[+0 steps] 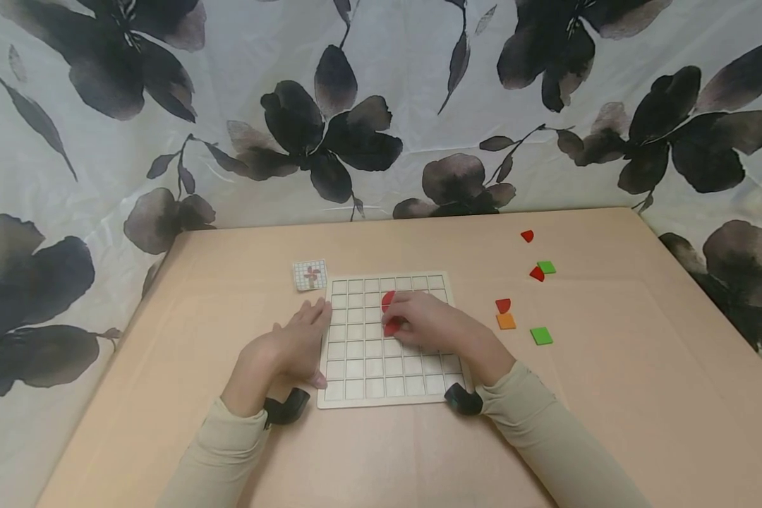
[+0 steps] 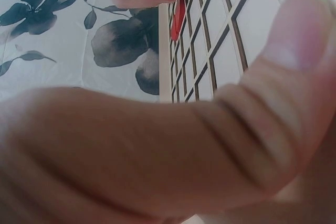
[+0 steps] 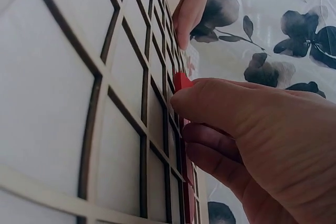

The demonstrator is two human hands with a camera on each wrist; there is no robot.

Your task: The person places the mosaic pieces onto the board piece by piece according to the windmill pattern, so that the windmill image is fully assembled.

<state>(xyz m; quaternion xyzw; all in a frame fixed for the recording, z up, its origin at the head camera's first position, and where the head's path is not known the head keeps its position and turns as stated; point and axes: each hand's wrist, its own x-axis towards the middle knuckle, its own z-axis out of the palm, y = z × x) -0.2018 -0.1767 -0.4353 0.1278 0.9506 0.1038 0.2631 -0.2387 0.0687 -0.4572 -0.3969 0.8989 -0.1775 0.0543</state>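
A white board with a raised square grid (image 1: 355,386) lies on the table. My left hand (image 1: 292,346) rests along its left edge, fingers straight, with the thumb near the lower left corner. Over the upper middle of the grid, my right hand (image 1: 428,321) pinches a small red tile (image 1: 391,329) between thumb and fingers. In the right wrist view this red tile (image 3: 182,80) shows at the fingertips, right at the grid. Another red tile (image 1: 387,299) sits on the board just beyond, partly hidden by the right hand.
Right of the board lie loose red tiles (image 1: 503,305), an orange tile (image 1: 506,322) and green tiles (image 1: 542,336). A small card with a printed grid and a red figure (image 1: 309,276) lies beyond the left hand. Flowered cloth (image 1: 419,127) hangs behind the wooden table (image 1: 381,458).
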